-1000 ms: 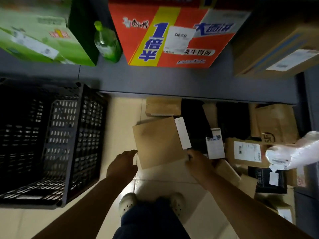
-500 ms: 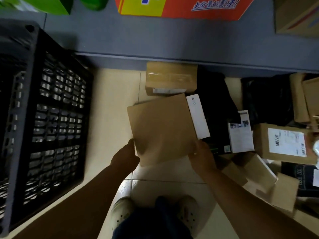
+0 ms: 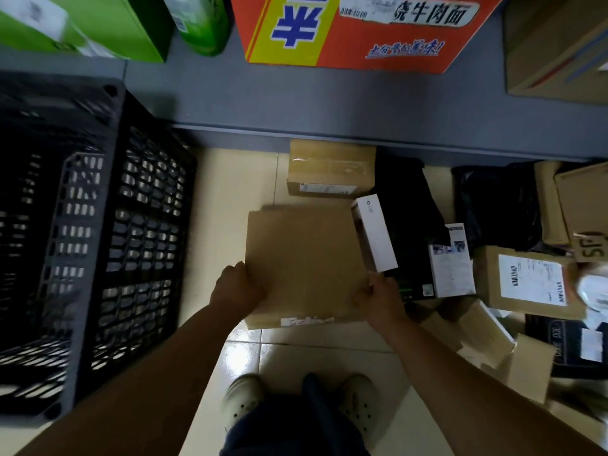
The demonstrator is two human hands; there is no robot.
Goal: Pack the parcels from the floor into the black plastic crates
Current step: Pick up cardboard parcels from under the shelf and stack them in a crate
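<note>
A flat brown cardboard parcel is held above the tiled floor in front of me. My left hand grips its left edge and my right hand grips its right edge. A narrow white box lies along the parcel's right side. The black plastic crate stands on the floor to the left, its slotted wall facing the parcel; nothing shows inside it. More parcels lie on the floor to the right, among them a brown box with a white barcode label.
A grey shelf crosses the top, carrying a red and yellow carton, green packs and a brown box. Under it sit a small taped box and black bags. My feet stand on the tiles below the parcel.
Both hands reached the flat brown parcel, closed on its two sides and raised it off the floor. The white box moved with it.
</note>
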